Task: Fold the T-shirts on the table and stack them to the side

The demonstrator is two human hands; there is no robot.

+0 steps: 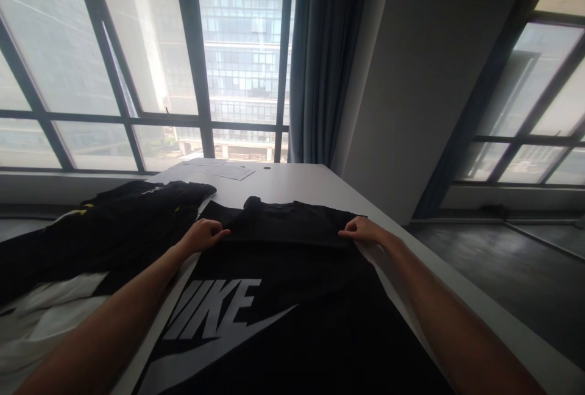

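Note:
A black T-shirt (329, 316) with a large grey NIKE print and swoosh lies spread on the white table, its collar toward the far end. My left hand (206, 234) pinches the shirt's left edge just below the sleeve. On the opposite edge, at about the same height, my right hand (361, 229) has its fingers closed on the fabric. Between the two hands the cloth is drawn fairly flat, with a crease running across the chest.
Dark garments (137, 218) with yellow marks are heaped at the left, with pale cloth (59, 316) below them. Papers (228, 170) lie at the far end of the white table (292, 181). Windows, a blue curtain (324, 66) and a wall stand beyond.

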